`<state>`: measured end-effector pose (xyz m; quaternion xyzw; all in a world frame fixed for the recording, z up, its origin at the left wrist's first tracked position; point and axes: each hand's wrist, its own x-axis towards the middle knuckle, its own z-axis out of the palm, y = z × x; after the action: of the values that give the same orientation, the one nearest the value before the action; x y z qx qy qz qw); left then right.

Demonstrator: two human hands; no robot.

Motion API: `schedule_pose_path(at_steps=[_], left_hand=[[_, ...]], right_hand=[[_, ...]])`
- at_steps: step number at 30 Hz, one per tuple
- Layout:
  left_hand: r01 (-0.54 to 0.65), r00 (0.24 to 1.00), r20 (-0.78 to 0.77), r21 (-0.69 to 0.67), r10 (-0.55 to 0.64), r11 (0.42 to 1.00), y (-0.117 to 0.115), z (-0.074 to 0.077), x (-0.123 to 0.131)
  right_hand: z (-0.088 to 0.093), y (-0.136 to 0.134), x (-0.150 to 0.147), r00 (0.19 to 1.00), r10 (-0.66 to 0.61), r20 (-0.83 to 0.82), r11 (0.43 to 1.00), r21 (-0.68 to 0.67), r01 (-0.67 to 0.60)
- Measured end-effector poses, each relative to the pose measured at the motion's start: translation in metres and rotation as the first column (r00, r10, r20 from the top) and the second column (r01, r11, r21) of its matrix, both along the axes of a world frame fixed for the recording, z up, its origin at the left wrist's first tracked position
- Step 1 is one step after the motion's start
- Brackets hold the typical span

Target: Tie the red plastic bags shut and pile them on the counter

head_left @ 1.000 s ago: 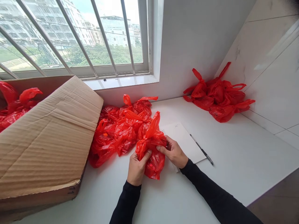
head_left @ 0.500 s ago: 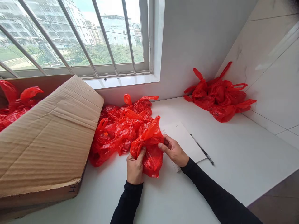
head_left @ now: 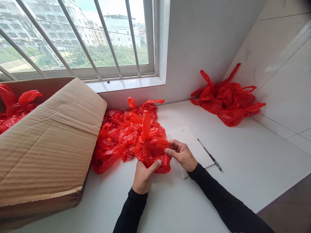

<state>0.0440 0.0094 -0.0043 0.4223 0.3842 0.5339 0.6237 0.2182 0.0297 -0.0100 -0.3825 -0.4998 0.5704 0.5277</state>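
A knotted red plastic bag (head_left: 155,150) is between my two hands above the white tabletop. My left hand (head_left: 145,174) grips its lower front, thumb on top and the other fingers hidden beneath. On the bag's right side, my right hand (head_left: 181,154) pinches the plastic between thumb and fingers. The bag's contents do not show. Right behind it lies a cluster of tied red bags (head_left: 130,131), which it partly overlaps in view.
A cardboard box (head_left: 52,139) holding more red bags (head_left: 17,108) stands at left. Paper sheets (head_left: 194,149) and a black pen (head_left: 210,155) lie right of my hands. Another red bag pile (head_left: 225,98) sits in the far right corner. A barred window (head_left: 97,38) is behind.
My left hand has shifted its grip along the bag's lower front, its thumb now farther right. The bag's bottom has tipped upward and its knot has turned left. My right hand stays on the side.
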Motion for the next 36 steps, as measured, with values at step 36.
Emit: schedule_pose_path(at_steps=[36], left_hand=[[-0.139,0.987,-0.084,-0.018,0.137,0.990,0.002,-0.009,-0.002]], right_hand=[[0.002,-0.006,-0.006,0.994,0.050,0.102,0.998,0.031,-0.054]])
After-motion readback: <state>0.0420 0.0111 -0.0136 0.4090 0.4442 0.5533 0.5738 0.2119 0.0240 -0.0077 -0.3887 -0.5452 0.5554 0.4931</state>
